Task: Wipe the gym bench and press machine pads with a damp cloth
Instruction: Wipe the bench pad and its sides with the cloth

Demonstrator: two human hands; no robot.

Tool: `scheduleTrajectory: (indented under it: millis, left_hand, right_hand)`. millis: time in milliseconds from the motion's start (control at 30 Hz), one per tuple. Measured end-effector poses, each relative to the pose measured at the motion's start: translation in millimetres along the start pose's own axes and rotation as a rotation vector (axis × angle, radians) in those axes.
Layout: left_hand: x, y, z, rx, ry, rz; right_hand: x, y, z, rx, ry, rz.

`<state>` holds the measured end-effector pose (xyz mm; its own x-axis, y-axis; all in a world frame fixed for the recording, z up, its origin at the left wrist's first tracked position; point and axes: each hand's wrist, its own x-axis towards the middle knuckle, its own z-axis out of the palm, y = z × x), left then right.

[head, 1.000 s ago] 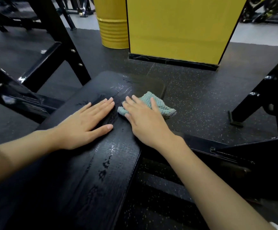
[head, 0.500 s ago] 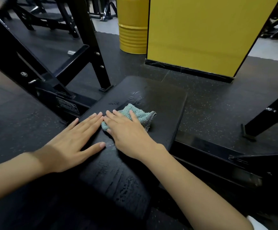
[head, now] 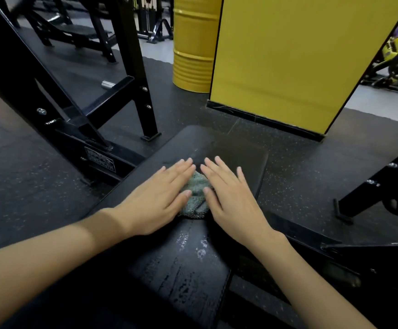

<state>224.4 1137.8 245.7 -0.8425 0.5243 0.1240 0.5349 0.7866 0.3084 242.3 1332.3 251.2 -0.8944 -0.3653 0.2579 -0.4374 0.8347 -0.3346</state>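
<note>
The cloth, a small grey-green bundle, lies on the black bench, squeezed between my two hands and partly hidden under them. Its near end, folded and showing a mesh-like weave, pokes out towards me below my thumbs. Its far end narrows to a point where my index fingers almost meet.

My left hand lies flat, palm down, over the cloth's left edge, with the thumb tip resting on the fabric. My right hand mirrors it on the right edge, thumb tip likewise on the cloth. The fingers of the left hand are straight and close together, pointing away from me and slightly right. Those of the right hand are straight too, a little more spread, pointing away and slightly left, with the little finger apart from the rest. Neither hand curls round the cloth: both are released, pressing down on it flat.

My bare forearms reach forward from the lower corners and converge on the cloth in a V. Nearer me on the bench, wet streaks glisten. The bench stands on a speckled dark floor. A black steel frame rises to the left, and beyond the bench's far end stand a yellow drum and a yellow pillar.
</note>
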Motion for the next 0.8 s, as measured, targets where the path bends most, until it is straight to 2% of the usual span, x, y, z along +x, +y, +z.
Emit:
scheduleTrajectory:
  millis: [167, 333, 633, 800]
  left_hand:
    - [25, 13, 20, 0.087, -0.083, -0.011]
    - [9, 7, 19, 0.111, -0.107, -0.036]
    - [-58, -9, 7, 0.103, -0.127, -0.097]
    - [-58, -12, 4, 0.111, -0.085, -0.150]
  right_hand:
    - [-10, 16, -10, -0.039, -0.033, 0.089]
    - [-14, 17, -10, -0.053, -0.055, 0.121]
    - [4, -7, 7, -0.056, -0.150, 0.030]
    - [26, -10, 15, -0.060, -0.254, 0.010]
